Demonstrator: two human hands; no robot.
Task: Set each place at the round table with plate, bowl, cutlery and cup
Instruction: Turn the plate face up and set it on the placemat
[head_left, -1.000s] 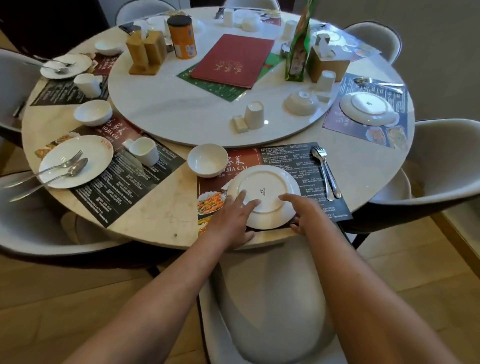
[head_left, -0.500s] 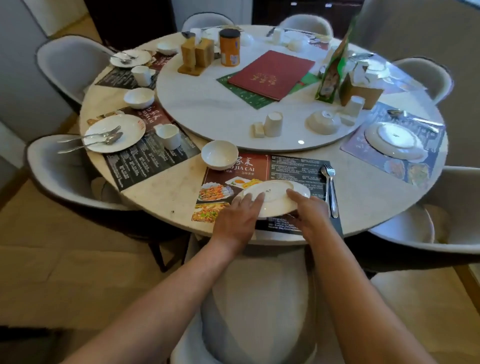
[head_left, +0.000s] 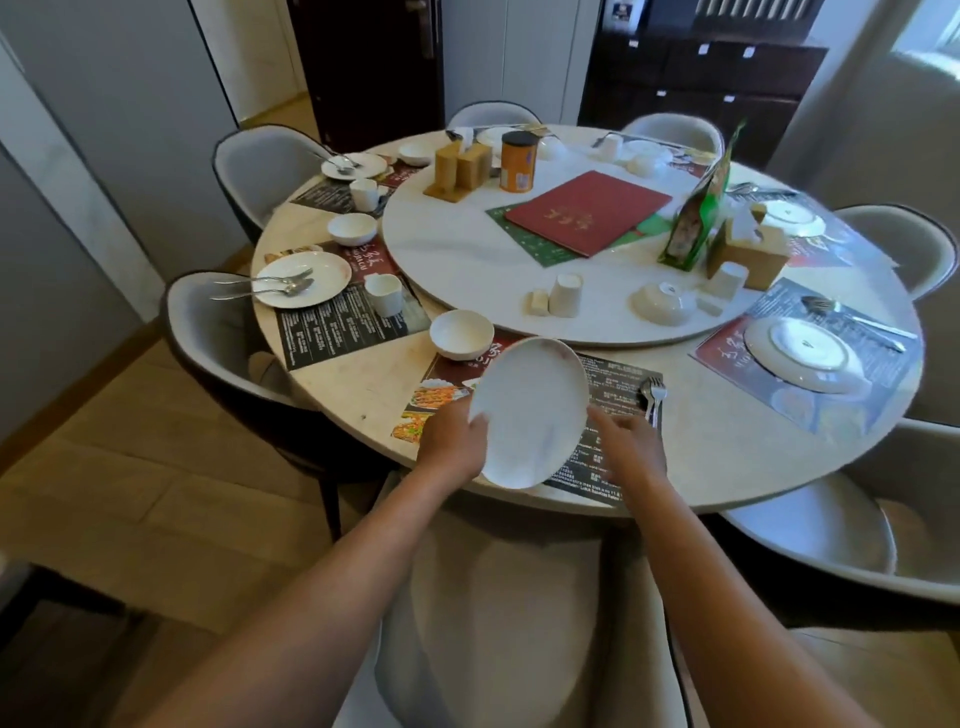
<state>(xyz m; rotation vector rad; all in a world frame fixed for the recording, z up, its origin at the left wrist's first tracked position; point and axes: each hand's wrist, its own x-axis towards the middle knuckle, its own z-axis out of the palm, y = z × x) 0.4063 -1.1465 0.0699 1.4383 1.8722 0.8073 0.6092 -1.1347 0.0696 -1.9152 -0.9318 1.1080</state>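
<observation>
The plate (head_left: 530, 413) is off the placemat (head_left: 618, 384), tilted steeply with its face toward the camera and its long axis running from 1 o'clock down to 7. The left hand (head_left: 454, 441) grips its 8 o'clock rim, thumb over the face. The right hand (head_left: 626, 447) sits just beside the 4 o'clock edge, fingers straight and loosely apart, apparently holding nothing. Judging by this, the left hand alone would lay it flat.

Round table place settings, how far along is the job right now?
Done: the left place has a plate with cutlery, cup and bowl. In hand: the left hand holds the near plate tilted above its placemat. Left: this place lacks a cup; the right place's plate lies upside down.
</observation>
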